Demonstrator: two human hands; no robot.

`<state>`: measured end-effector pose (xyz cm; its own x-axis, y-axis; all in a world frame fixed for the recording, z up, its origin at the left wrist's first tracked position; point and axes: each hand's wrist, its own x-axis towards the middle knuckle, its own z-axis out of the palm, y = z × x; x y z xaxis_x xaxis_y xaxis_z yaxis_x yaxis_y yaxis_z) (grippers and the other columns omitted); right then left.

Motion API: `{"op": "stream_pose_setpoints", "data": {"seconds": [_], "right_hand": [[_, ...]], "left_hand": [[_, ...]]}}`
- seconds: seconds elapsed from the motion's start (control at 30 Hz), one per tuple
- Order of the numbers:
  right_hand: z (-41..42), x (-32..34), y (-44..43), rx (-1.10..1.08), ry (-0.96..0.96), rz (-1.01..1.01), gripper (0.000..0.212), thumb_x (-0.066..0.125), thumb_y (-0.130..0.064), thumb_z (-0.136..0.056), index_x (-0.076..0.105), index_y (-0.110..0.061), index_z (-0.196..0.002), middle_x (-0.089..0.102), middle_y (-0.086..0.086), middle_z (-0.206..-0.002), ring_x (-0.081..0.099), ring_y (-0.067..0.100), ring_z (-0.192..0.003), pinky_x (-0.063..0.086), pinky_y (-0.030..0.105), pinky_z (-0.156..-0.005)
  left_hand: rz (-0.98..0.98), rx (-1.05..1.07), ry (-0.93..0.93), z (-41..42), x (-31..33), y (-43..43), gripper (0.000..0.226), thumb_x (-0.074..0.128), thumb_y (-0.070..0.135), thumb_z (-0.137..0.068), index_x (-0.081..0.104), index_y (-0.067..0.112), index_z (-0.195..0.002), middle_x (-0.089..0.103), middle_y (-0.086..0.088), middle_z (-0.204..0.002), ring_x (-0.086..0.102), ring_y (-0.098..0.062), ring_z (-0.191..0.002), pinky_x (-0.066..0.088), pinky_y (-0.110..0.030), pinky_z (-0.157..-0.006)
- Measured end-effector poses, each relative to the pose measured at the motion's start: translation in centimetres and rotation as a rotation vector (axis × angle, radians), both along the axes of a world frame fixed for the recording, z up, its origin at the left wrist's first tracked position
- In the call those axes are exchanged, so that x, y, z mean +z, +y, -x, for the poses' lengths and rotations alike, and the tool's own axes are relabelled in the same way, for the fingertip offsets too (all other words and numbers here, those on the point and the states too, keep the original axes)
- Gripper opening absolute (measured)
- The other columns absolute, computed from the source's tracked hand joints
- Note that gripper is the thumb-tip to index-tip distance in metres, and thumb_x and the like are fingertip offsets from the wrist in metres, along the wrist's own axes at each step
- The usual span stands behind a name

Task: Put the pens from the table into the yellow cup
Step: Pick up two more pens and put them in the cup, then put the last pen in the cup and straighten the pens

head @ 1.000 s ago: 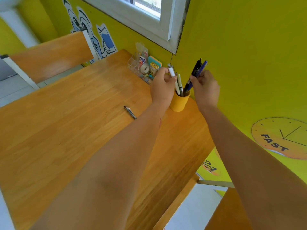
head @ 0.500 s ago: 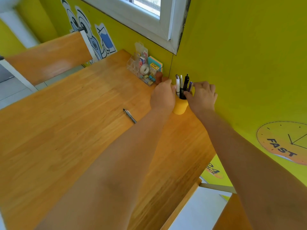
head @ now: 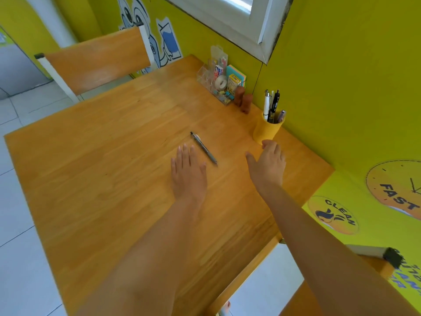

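Observation:
A yellow cup (head: 266,132) stands on the wooden table (head: 95,169) against the green wall, with several pens (head: 272,106) upright in it. One grey pen (head: 204,148) lies flat on the table, left of the cup. My left hand (head: 188,174) hovers palm down, fingers apart, just left of that pen and holding nothing. My right hand (head: 267,165) is open too, its fingertips just below the cup's base.
A clear organiser (head: 219,84) with tape, sticky notes and clips sits at the wall behind the cup. Two small brown wooden figures (head: 243,100) stand between it and the cup. A wooden chair back (head: 98,62) faces the table's far side.
Both hands let go of the pens, which now stand in the cup, and pulled back towards me. The left hand moved down beside the grey pen.

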<state>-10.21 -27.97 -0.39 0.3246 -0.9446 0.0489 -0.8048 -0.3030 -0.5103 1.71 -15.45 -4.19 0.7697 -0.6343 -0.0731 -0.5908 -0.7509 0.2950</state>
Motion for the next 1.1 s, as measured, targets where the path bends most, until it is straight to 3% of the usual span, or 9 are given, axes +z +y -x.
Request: {"op": "stream_pose_setpoints", "data": {"seconds": [0.27, 0.47, 0.8, 0.93, 1.1], "right_hand": [[-4.0, -1.5, 3.8, 0.281, 0.158, -0.012, 0.056, 0.056, -0.037, -0.094, 0.038, -0.013, -0.142, 0.049, 0.008, -0.139, 0.043, 0.028, -0.13, 0.038, 0.039, -0.109], [-7.0, -1.9, 3.8, 0.398, 0.216, -0.016, 0.057, 0.054, -0.032, -0.096, 0.033, -0.011, -0.145, 0.046, 0.01, -0.143, 0.039, 0.029, -0.134, 0.034, 0.039, -0.111], [-12.4, -2.8, 3.3, 0.416, 0.307, 0.082, 0.043, 0.055, -0.032, -0.095, 0.049, -0.012, -0.132, 0.052, 0.01, -0.132, 0.045, 0.028, -0.125, 0.04, 0.038, -0.101], [-13.1, -3.1, 3.3, 0.377, 0.29, 0.025, 0.026, 0.047, -0.015, -0.098, 0.053, -0.008, -0.123, 0.054, 0.012, -0.124, 0.05, 0.029, -0.115, 0.045, 0.038, -0.091], [-11.5, -2.5, 3.2, 0.366, 0.29, -0.052, 0.025, 0.046, -0.015, -0.097, 0.053, -0.003, -0.118, 0.056, 0.015, -0.119, 0.054, 0.031, -0.109, 0.043, 0.035, -0.079]], "left_hand": [[-0.106, -0.026, -0.044, -0.7, -1.8, 4.5, 0.061, 0.013, 0.043, -0.103, 0.002, 0.015, -0.156, -0.004, -0.003, -0.166, -0.008, -0.017, -0.153, -0.004, -0.039, -0.125], [-0.071, -0.023, -0.052, -0.7, -2.7, 5.1, 0.063, 0.009, 0.048, -0.102, 0.003, 0.016, -0.156, -0.005, -0.002, -0.165, -0.009, -0.016, -0.153, -0.005, -0.04, -0.124], [-0.04, -0.017, -0.039, -0.8, -2.7, 5.1, 0.062, 0.013, 0.045, -0.102, 0.007, 0.015, -0.156, 0.0, -0.003, -0.166, -0.005, -0.017, -0.153, 0.001, -0.042, -0.125], [-0.051, -0.022, -0.034, -0.9, -2.9, 5.2, 0.062, 0.011, 0.045, -0.102, 0.005, 0.016, -0.156, -0.002, -0.002, -0.165, -0.006, -0.017, -0.153, 0.002, -0.042, -0.125], [-0.048, -0.02, -0.017, -1.1, -2.9, 5.3, 0.063, 0.011, 0.047, -0.102, 0.006, 0.017, -0.156, -0.002, -0.002, -0.166, -0.006, -0.016, -0.153, 0.0, -0.042, -0.125]]}}
